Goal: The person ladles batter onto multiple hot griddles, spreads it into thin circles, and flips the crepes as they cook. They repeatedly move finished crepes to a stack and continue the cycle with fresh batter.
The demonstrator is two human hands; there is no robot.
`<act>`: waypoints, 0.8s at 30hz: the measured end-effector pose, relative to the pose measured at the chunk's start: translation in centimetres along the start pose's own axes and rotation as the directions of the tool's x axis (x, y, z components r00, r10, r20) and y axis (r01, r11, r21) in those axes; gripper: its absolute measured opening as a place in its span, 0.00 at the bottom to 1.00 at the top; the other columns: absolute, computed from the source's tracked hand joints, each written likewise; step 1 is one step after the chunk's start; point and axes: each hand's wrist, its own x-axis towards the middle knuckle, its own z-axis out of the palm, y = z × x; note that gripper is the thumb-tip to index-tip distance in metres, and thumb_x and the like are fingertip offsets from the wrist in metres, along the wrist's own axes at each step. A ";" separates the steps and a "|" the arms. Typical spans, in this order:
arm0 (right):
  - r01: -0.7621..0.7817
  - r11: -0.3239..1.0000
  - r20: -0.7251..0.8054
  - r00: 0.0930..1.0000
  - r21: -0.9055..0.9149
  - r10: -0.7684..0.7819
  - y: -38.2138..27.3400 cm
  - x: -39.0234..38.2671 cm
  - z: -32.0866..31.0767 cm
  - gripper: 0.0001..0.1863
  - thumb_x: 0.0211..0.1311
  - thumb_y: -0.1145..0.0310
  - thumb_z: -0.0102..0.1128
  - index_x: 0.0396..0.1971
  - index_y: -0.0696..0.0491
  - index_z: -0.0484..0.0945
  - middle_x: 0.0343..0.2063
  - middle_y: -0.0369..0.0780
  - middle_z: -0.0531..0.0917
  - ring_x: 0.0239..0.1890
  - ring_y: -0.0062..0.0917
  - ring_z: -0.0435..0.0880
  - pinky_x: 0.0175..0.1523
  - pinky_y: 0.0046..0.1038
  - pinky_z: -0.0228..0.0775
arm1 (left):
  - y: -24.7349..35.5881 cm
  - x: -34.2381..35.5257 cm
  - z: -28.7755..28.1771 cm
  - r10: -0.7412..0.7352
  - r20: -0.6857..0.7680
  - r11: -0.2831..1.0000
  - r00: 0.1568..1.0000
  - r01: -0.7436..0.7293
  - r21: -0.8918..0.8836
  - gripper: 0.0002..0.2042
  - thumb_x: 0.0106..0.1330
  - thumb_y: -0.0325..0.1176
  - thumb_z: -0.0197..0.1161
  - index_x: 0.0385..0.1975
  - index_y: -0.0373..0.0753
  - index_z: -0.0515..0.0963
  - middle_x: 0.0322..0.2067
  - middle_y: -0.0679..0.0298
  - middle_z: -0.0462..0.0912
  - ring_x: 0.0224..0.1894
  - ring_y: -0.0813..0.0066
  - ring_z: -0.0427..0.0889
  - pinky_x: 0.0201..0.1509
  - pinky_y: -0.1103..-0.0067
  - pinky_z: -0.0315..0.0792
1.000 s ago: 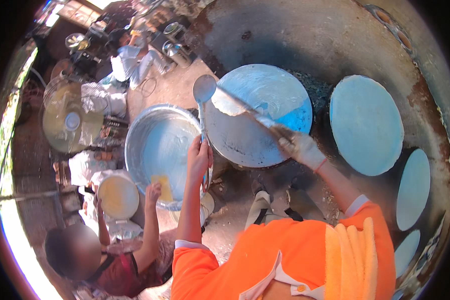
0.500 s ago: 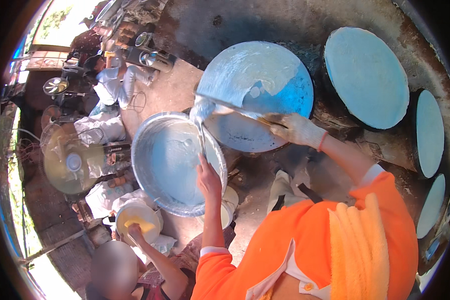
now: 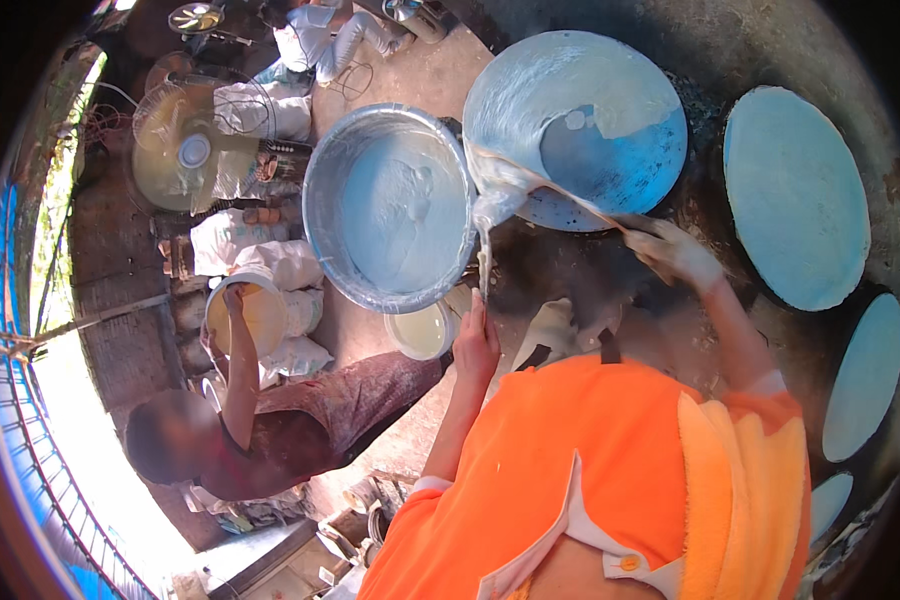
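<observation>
My left hand [image 3: 476, 345] is closed around the thin handle of a ladle [image 3: 496, 200] coated in pale, wet batter-like paste. The ladle's head hangs between a wide metal basin [image 3: 315, 190] of the same paste and a large round pan [image 3: 660, 110]. My right hand [image 3: 675, 250], in a light glove, grips a long, thin flat stick [image 3: 580, 203]. The stick reaches across the pan's near left side, its far end meeting the ladle's head. White paste coats much of the pan, leaving a darker bluish patch. Motion blurs the right fingers.
Pale round discs [image 3: 795, 200] line the right side. At left, another person [image 3: 295, 440] has a hand in a white bucket [image 3: 210, 310]. A pail [image 3: 420, 332] stands below the basin. Beyond are a standing fan [image 3: 192, 150], stacked sacks [image 3: 235, 240] and a seated person [image 3: 345, 45].
The whole view has shifted, so the basin and pan appear farther up and right. The ladle has moved right, off the basin's rim. Both hands keep their hold.
</observation>
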 end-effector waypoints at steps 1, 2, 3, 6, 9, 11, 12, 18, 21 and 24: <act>-0.003 0.978 -0.142 0.989 0.208 0.034 5.9 -0.7 -1.8 0.25 0.59 0.65 0.49 0.56 0.56 0.63 0.15 0.28 0.62 0.14 0.09 0.56 0.17 0.14 0.47 | -1.0 -0.6 -0.1 0.090 -0.012 0.989 0.996 -0.091 -0.116 0.22 0.61 0.26 0.52 0.57 0.36 0.62 0.27 0.58 0.74 0.26 0.60 0.75 0.30 0.73 0.71; -0.110 0.975 -0.121 0.984 0.194 0.135 4.1 -3.0 -0.9 0.25 0.59 0.62 0.50 0.56 0.54 0.63 0.15 0.27 0.61 0.14 0.09 0.55 0.18 0.13 0.45 | -1.6 -0.7 -1.0 0.103 0.030 0.961 0.994 -0.092 -0.260 0.21 0.62 0.26 0.51 0.57 0.35 0.62 0.26 0.61 0.73 0.25 0.65 0.74 0.29 0.75 0.70; -0.212 0.962 -0.118 0.965 0.174 0.234 2.1 -5.6 -0.1 0.26 0.58 0.60 0.50 0.56 0.53 0.63 0.15 0.27 0.61 0.15 0.08 0.54 0.19 0.11 0.44 | -1.5 -0.2 -2.4 0.136 0.067 0.905 0.988 -0.096 -0.415 0.21 0.62 0.25 0.51 0.56 0.35 0.63 0.26 0.64 0.73 0.24 0.71 0.73 0.28 0.77 0.69; -0.089 0.935 -0.221 0.960 0.342 0.172 4.3 -4.1 5.5 0.16 0.58 0.55 0.51 0.41 0.48 0.71 0.14 0.26 0.62 0.14 0.08 0.54 0.17 0.13 0.41 | 0.1 3.5 -8.4 0.118 0.418 0.457 0.901 0.325 -0.828 0.17 0.65 0.28 0.48 0.54 0.36 0.64 0.21 0.73 0.66 0.21 0.91 0.64 0.24 0.92 0.58; -0.014 0.885 -0.216 0.968 0.465 0.128 4.2 3.4 14.4 0.10 0.60 0.57 0.50 0.25 0.46 0.70 0.15 0.27 0.64 0.14 0.10 0.58 0.16 0.15 0.45 | 1.1 9.6 -10.1 0.199 0.238 0.332 0.951 0.163 -0.929 0.16 0.68 0.28 0.42 0.54 0.34 0.62 0.19 0.71 0.66 0.17 0.90 0.60 0.19 0.91 0.54; 0.068 0.821 -0.367 0.913 0.566 0.177 8.5 9.0 18.1 0.16 0.60 0.58 0.51 0.17 0.49 0.65 0.09 0.31 0.63 0.08 0.19 0.61 0.15 0.20 0.54 | 0.2 11.1 -9.7 0.142 0.205 0.320 0.968 0.151 -0.935 0.15 0.68 0.28 0.42 0.54 0.35 0.61 0.19 0.71 0.63 0.14 0.90 0.58 0.16 0.91 0.52; 0.095 0.836 -0.432 0.884 0.540 0.178 9.3 8.2 17.9 0.16 0.60 0.58 0.51 0.17 0.49 0.65 0.08 0.31 0.63 0.07 0.19 0.60 0.14 0.21 0.55 | -0.6 11.3 -10.3 0.102 0.235 0.310 0.967 0.193 -0.931 0.15 0.68 0.28 0.42 0.54 0.36 0.61 0.19 0.71 0.63 0.13 0.90 0.57 0.15 0.91 0.52; 0.318 0.834 -0.612 0.790 0.451 0.030 6.3 9.9 23.1 0.19 0.58 0.52 0.52 0.17 0.49 0.65 0.09 0.31 0.64 0.04 0.20 0.61 0.09 0.24 0.54 | -5.4 6.5 -10.3 -0.114 0.254 0.314 0.961 0.277 -0.908 0.16 0.64 0.23 0.44 0.52 0.37 0.61 0.16 0.72 0.61 0.11 0.90 0.56 0.13 0.90 0.50; 0.113 0.915 -0.535 0.836 0.388 0.124 11.6 13.7 21.6 0.13 0.62 0.53 0.47 0.28 0.48 0.66 0.13 0.31 0.67 0.07 0.18 0.63 0.12 0.22 0.55 | -6.8 3.9 -11.3 -0.113 0.237 0.303 0.965 0.261 -0.917 0.16 0.62 0.22 0.46 0.51 0.38 0.62 0.16 0.72 0.61 0.11 0.90 0.56 0.13 0.90 0.49; 0.435 0.470 -0.489 0.872 0.768 -0.008 10.5 14.1 22.2 0.12 0.61 0.55 0.48 0.28 0.48 0.65 0.14 0.31 0.69 0.06 0.19 0.64 0.12 0.23 0.59 | -6.9 1.9 -11.8 -0.145 0.229 0.326 0.963 0.265 -0.907 0.17 0.62 0.21 0.46 0.51 0.39 0.62 0.17 0.72 0.61 0.11 0.90 0.56 0.13 0.90 0.49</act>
